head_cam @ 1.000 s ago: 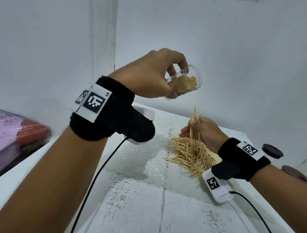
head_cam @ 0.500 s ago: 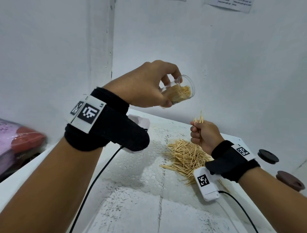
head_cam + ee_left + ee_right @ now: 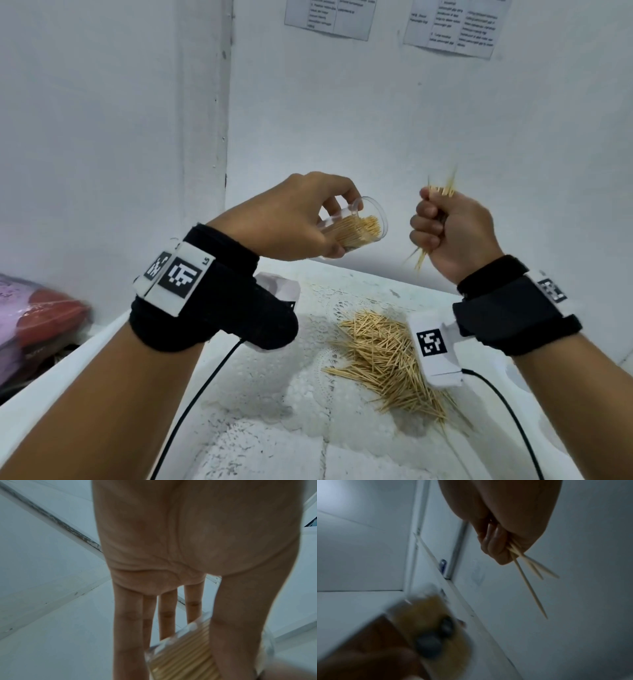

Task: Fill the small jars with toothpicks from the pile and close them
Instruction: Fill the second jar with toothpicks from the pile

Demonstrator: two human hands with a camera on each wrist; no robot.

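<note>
Clear jar [image 3: 356, 224], part full, tilted mouth-right, gripped in left hand [image 3: 291, 219] above the table. Right hand [image 3: 452, 229] clenched round a toothpick bundle [image 3: 442, 188] just beside the mouth. Mid-filling step. Next likely: align the bundle and slide it in. Pile [image 3: 387, 359] below on the table [image 3: 239, 428]; wall behind, open air between the hands.
</note>
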